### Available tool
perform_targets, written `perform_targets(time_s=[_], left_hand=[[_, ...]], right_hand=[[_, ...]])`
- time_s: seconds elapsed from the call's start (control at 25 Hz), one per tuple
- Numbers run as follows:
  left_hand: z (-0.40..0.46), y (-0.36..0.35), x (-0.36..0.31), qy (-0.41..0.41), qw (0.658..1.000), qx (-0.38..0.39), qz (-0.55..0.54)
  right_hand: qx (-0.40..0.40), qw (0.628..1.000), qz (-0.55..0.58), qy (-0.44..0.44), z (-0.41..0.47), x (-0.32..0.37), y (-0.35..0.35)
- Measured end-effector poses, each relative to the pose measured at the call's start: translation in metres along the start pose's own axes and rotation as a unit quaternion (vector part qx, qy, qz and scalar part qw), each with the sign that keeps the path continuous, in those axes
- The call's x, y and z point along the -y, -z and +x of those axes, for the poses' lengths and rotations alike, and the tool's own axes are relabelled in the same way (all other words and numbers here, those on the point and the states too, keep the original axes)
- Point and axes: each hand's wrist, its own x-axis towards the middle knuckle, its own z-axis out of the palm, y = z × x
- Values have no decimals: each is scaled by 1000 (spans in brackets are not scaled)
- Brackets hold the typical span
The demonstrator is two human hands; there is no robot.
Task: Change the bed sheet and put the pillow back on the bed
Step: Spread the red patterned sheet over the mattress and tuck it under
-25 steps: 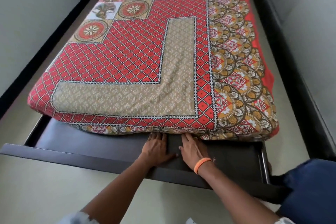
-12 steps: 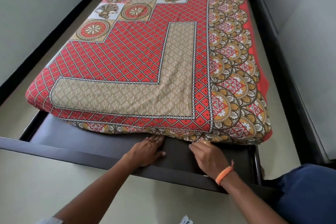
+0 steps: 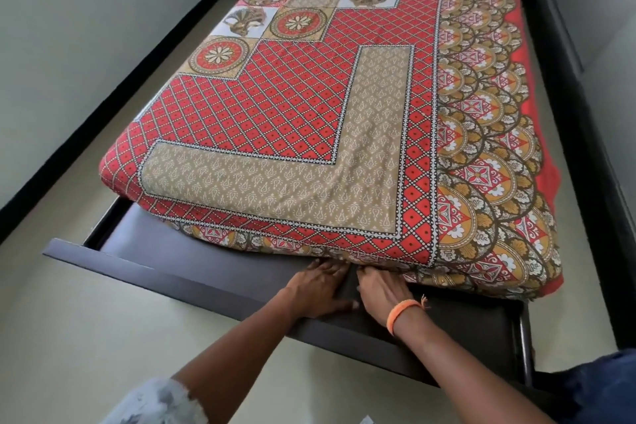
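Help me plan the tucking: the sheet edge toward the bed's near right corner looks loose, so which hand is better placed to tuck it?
Probably the right hand: it lies at the sheet edge nearer that corner, so it could slide along without crossing the left hand.

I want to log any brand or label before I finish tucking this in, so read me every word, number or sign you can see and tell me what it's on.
None: no readable text appears anywhere in the head view.
Bed sheet: only printed patterns, no words.
Orange wristband on the right hand: no readable marking.
Bed frame: plain, unlabelled.
White scrap at the bottom edge: too little shows to tell.
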Motion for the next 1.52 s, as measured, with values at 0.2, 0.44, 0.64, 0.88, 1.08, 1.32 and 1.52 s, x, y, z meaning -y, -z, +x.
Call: perform_targets(time_s=[0.2, 0.44, 0.64, 0.88, 1.08, 1.32, 1.52], left_hand=[[-10, 24, 16, 33, 997, -69, 21], [-84, 13, 131, 192, 967, -166, 11], [-56, 6, 158, 166, 975, -148, -22], [-51, -11, 165, 213, 977, -4, -4], [-51, -7, 165, 175, 984, -5, -18], [-81, -7, 186, 173, 982, -63, -51], [-58, -5, 183, 141, 984, -108, 20]], right_hand=[[20, 999, -31, 17, 10, 54, 9], [-73, 970, 1, 233, 67, 124, 4], [-17, 990, 88, 110, 106, 153, -8], [-19, 993, 109, 40, 110, 169, -42], [-40, 993, 92, 68, 108, 167, -40], [-3, 982, 32, 184, 108, 174, -21], [-104, 986, 103, 80, 110, 179, -30]])
